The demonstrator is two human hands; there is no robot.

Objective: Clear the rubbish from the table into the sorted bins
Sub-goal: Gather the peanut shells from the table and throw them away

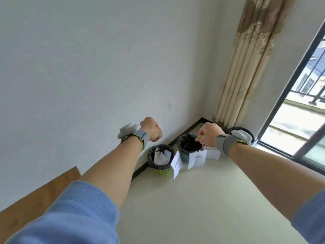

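Pale green smooth floor [202,208]: three small bins are set along the wall. Green lattice plastic bin [161,171], blue lattice plastic bin [183,156] (both black-lined), third black-lined bin [241,128] beside the window.

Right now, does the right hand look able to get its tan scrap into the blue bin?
Probably yes. The right hand pinches the tan scrap seemingly over the blue bin, whose black-lined mouth is open; nothing shows between them.

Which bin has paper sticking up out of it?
The green bin, leftmost of the three: crumpled white paper shows in it. The blue bin beside it looks dark inside; the third bin sits mostly behind the right wrist.
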